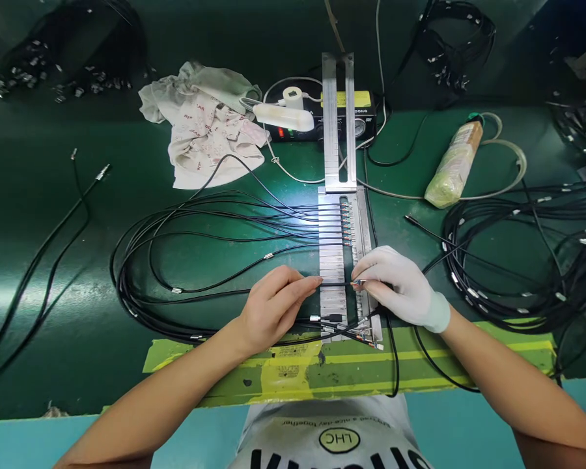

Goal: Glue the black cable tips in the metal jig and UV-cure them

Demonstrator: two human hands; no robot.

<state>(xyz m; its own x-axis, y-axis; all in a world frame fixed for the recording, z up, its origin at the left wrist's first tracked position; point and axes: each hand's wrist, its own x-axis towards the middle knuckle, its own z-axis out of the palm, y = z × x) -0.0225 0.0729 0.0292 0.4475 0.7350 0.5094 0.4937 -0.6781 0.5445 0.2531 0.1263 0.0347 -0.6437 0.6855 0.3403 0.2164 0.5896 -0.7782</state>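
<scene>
My bare left hand [276, 303] pinches a black cable [336, 284] between thumb and fingertips, at the left edge of a slotted metal fixture [331, 260]. Gloved in white, my right hand [403, 286] is closed on the same cable's stripped end [357, 284], over the fixture's right side. Farther up the fixture, several black cables [293, 212] lie side by side in its slots, their stripped ends over the central gap. Below my hands, more loose cable ends [366, 335] cross the fixture's near end. A hinged-looking metal frame [331, 124] stands at the fixture's far end.
Behind the fixture sits a black control box [366, 124] with a gauge, with a white lamp [286, 117] by it. A crumpled cloth [209, 124] lies left of it. A wrapped bottle [455, 163] with a tube lies right. Coiled cables [488, 293] fill the right side.
</scene>
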